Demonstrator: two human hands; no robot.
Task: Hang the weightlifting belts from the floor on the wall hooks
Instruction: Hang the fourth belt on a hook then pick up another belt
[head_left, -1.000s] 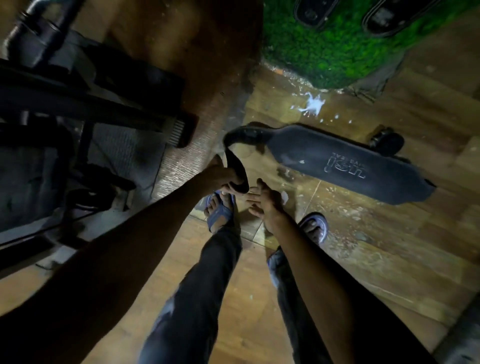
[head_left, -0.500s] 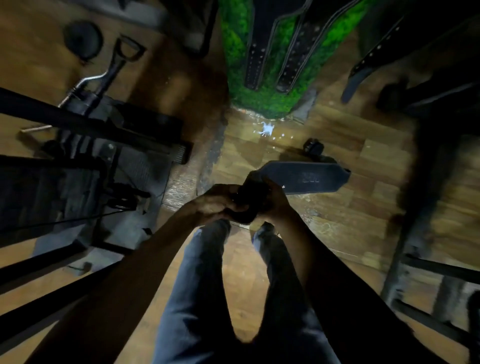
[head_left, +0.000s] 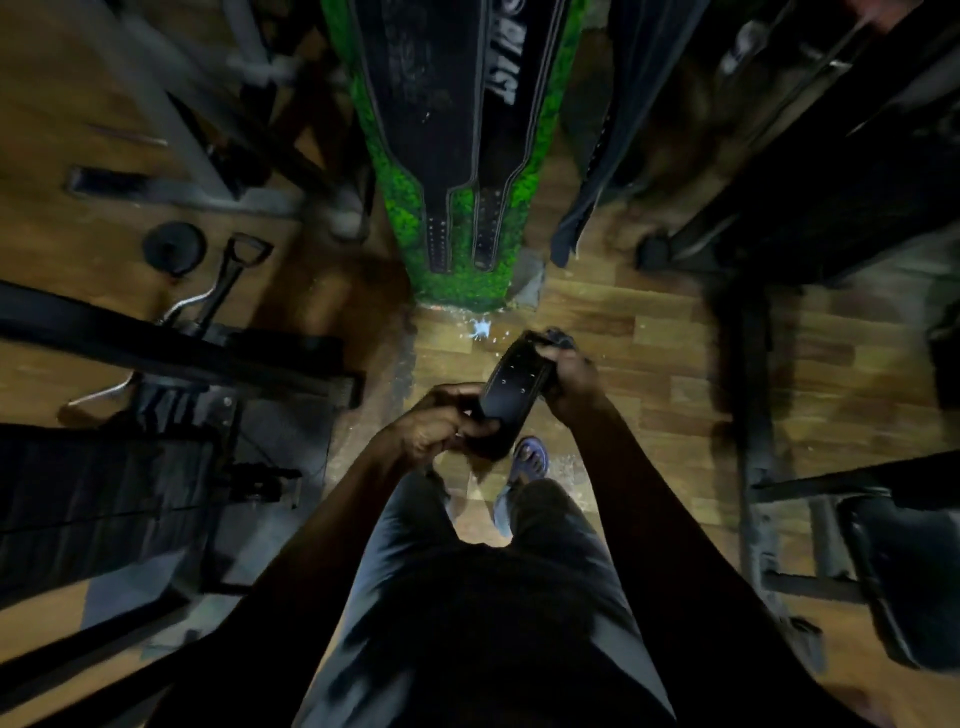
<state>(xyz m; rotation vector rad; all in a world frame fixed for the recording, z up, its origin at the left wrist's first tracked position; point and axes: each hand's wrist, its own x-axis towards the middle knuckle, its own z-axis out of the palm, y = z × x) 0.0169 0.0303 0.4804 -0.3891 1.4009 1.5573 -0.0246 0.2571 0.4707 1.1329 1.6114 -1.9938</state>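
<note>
Left hand (head_left: 441, 423) grips strap end of belt (head_left: 511, 387); right hand (head_left: 569, 374) grips buckle end. We see two belts (head_left: 457, 130) hanging on green wall (head_left: 400, 208).

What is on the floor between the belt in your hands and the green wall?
Only bare wooden floor with a white splatter, seen from the head camera, between the held belt and green wall.

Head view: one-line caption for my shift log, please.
Both hands, left hand and right hand, grip a black weightlifting belt before the green wall panel.
</note>
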